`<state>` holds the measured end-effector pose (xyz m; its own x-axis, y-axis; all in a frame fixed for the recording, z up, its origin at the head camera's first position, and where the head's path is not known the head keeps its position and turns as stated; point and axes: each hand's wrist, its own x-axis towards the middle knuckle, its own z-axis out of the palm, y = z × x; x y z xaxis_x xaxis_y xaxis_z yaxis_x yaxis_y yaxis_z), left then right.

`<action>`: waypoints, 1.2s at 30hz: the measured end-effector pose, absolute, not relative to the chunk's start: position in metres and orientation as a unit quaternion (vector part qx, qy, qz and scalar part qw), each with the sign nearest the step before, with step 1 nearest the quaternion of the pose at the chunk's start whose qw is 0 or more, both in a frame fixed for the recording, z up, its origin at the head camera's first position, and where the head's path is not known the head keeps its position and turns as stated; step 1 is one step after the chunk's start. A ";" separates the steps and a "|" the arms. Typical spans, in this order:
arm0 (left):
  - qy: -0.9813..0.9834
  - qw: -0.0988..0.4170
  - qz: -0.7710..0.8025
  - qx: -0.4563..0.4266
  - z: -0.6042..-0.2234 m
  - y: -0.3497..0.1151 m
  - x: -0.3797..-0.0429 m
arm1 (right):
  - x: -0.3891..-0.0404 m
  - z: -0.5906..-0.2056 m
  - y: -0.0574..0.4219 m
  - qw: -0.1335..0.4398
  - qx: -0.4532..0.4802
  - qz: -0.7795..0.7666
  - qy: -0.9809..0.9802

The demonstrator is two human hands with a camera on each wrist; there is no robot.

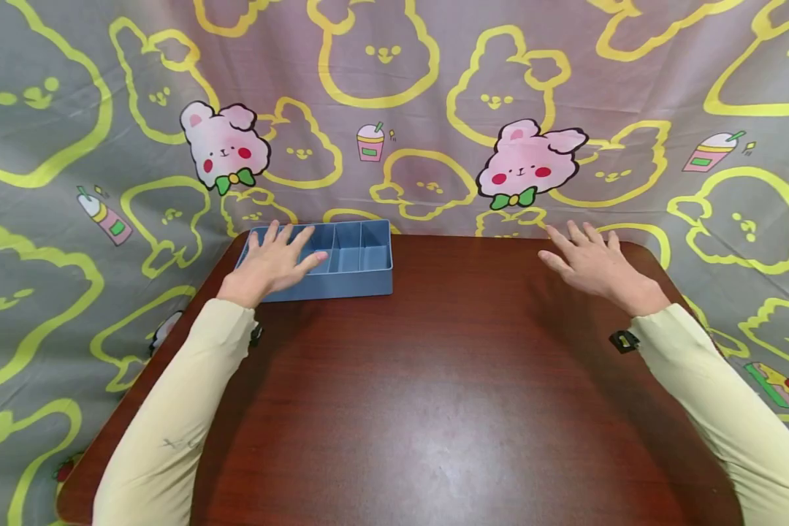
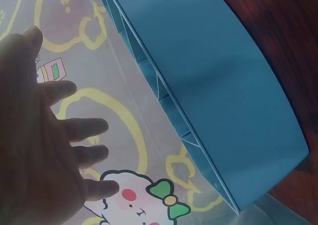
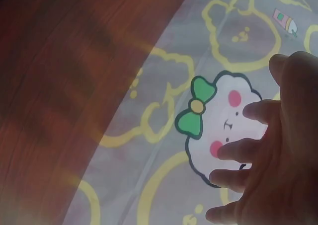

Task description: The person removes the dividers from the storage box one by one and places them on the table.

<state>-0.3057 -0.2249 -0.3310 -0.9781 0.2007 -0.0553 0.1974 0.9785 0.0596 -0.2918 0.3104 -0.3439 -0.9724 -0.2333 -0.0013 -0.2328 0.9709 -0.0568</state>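
Observation:
A blue divided box (image 1: pixel 329 285) stands at the back left of the brown table, its open top showing several compartments. My left hand (image 1: pixel 269 264) is spread over the box's left part and hides some of its compartments in the head view. In the left wrist view the box's long wall (image 2: pixel 213 86) lies beside the left hand (image 2: pixel 54 135), with a gap between them and nothing in the fingers. Over the table's back right, my right hand (image 1: pixel 595 267) is held up with fingers spread, holding nothing; the right wrist view shows the same hand (image 3: pixel 268 150) against the cloth.
The brown wooden table (image 1: pixel 421 380) has rounded back corners. A grey cloth (image 1: pixel 427 80) with yellow outlines and pink rabbit faces hangs behind it and along its sides. Small dark devices sit at the left wrist (image 1: pixel 256 334) and the right wrist (image 1: pixel 624 341).

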 end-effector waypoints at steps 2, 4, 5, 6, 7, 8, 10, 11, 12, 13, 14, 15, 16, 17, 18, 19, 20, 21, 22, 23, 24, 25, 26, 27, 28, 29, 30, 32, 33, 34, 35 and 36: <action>0.994 0.026 0.028 0.101 -0.331 -0.226 -0.305 | -0.291 -0.344 0.308 -0.005 -0.123 -0.029 0.992; 0.994 0.023 0.029 0.101 -0.331 -0.227 -0.305 | -0.291 -0.345 0.304 -0.011 -0.128 -0.032 0.991; 0.994 0.020 0.028 0.100 -0.331 -0.227 -0.305 | -0.291 -0.345 0.303 -0.011 -0.130 -0.032 0.991; 0.995 0.018 0.026 0.099 -0.332 -0.228 -0.305 | -0.291 -0.345 0.301 -0.012 -0.132 -0.034 0.991; 0.995 0.015 0.025 0.098 -0.332 -0.228 -0.306 | -0.291 -0.345 0.299 -0.012 -0.134 -0.037 0.990; 0.995 0.011 0.025 0.096 -0.332 -0.229 -0.306 | -0.292 -0.346 0.297 -0.012 -0.136 -0.038 0.990; 0.995 0.004 0.027 0.094 -0.333 -0.230 -0.308 | -0.292 -0.346 0.293 -0.011 -0.139 -0.042 0.989; 0.995 0.001 0.028 0.092 -0.333 -0.231 -0.308 | -0.293 -0.346 0.291 -0.010 -0.140 -0.043 0.989; 0.995 -0.003 0.030 0.091 -0.333 -0.231 -0.308 | -0.293 -0.347 0.289 -0.009 -0.141 -0.046 0.989; 0.995 -0.005 0.033 0.090 -0.333 -0.232 -0.308 | -0.294 -0.347 0.287 -0.010 -0.143 -0.048 0.989; 0.995 -0.007 0.035 0.088 -0.333 -0.233 -0.308 | -0.294 -0.348 0.285 -0.010 -0.144 -0.049 0.988; 0.995 -0.009 0.037 0.087 -0.333 -0.234 -0.308 | -0.294 -0.348 0.283 -0.009 -0.146 -0.052 0.988; 0.996 -0.011 0.040 0.085 -0.333 -0.235 -0.308 | -0.294 -0.349 0.281 -0.008 -0.148 -0.054 0.988; 0.996 -0.013 0.041 0.083 -0.333 -0.236 -0.307 | -0.295 -0.350 0.279 -0.007 -0.149 -0.057 0.987; 0.996 -0.016 0.043 0.082 -0.334 -0.237 -0.307 | -0.295 -0.350 0.277 -0.008 -0.152 -0.059 0.987; 0.996 -0.020 0.046 0.080 -0.334 -0.238 -0.307 | -0.295 -0.351 0.275 -0.009 -0.154 -0.061 0.986; 0.995 -0.023 0.048 0.079 -0.334 -0.240 -0.307 | -0.295 -0.352 0.273 -0.010 -0.157 -0.063 0.986; 0.995 -0.026 0.051 0.078 -0.334 -0.241 -0.306 | -0.296 -0.353 0.271 -0.012 -0.160 -0.066 0.985; 0.995 -0.027 0.052 0.077 -0.335 -0.242 -0.306 | -0.296 -0.354 0.269 -0.014 -0.163 -0.069 0.984; 0.995 -0.028 0.053 0.075 -0.335 -0.243 -0.306 | -0.296 -0.355 0.267 -0.017 -0.166 -0.072 0.983; 0.995 -0.029 0.056 0.074 -0.336 -0.244 -0.306 | -0.296 -0.356 0.265 -0.019 -0.170 -0.077 0.982; 0.995 -0.030 0.059 0.073 -0.336 -0.246 -0.306 | -0.296 -0.357 0.263 -0.021 -0.173 -0.082 0.981; 0.995 -0.031 0.059 0.072 -0.337 -0.247 -0.306 | -0.296 -0.359 0.261 -0.024 -0.176 -0.085 0.980; 0.995 -0.031 0.062 0.071 -0.338 -0.249 -0.306 | -0.296 -0.360 0.259 -0.026 -0.178 -0.089 0.980; 0.995 -0.031 0.065 0.070 -0.339 -0.250 -0.306 | -0.296 -0.361 0.257 -0.029 -0.180 -0.093 0.979; 0.995 -0.032 0.069 0.069 -0.340 -0.251 -0.306 | -0.296 -0.362 0.256 -0.031 -0.183 -0.098 0.978; 0.995 -0.032 0.072 0.067 -0.341 -0.252 -0.307 | -0.296 -0.363 0.254 -0.035 -0.186 -0.101 0.977; 0.994 -0.031 0.078 0.063 -0.343 -0.255 -0.308 | -0.295 -0.364 0.251 -0.043 -0.193 -0.108 0.974; 0.994 -0.030 0.083 0.060 -0.344 -0.256 -0.308 | -0.295 -0.365 0.249 -0.046 -0.197 -0.112 0.973; 0.994 -0.029 0.086 0.057 -0.344 -0.257 -0.308 | -0.295 -0.366 0.247 -0.050 -0.200 -0.115 0.972; 0.994 -0.029 0.089 0.054 -0.345 -0.259 -0.308 | -0.295 -0.367 0.246 -0.051 -0.203 -0.118 0.971; 0.994 -0.028 0.092 0.052 -0.345 -0.260 -0.309 | -0.295 -0.368 0.244 -0.052 -0.207 -0.121 0.969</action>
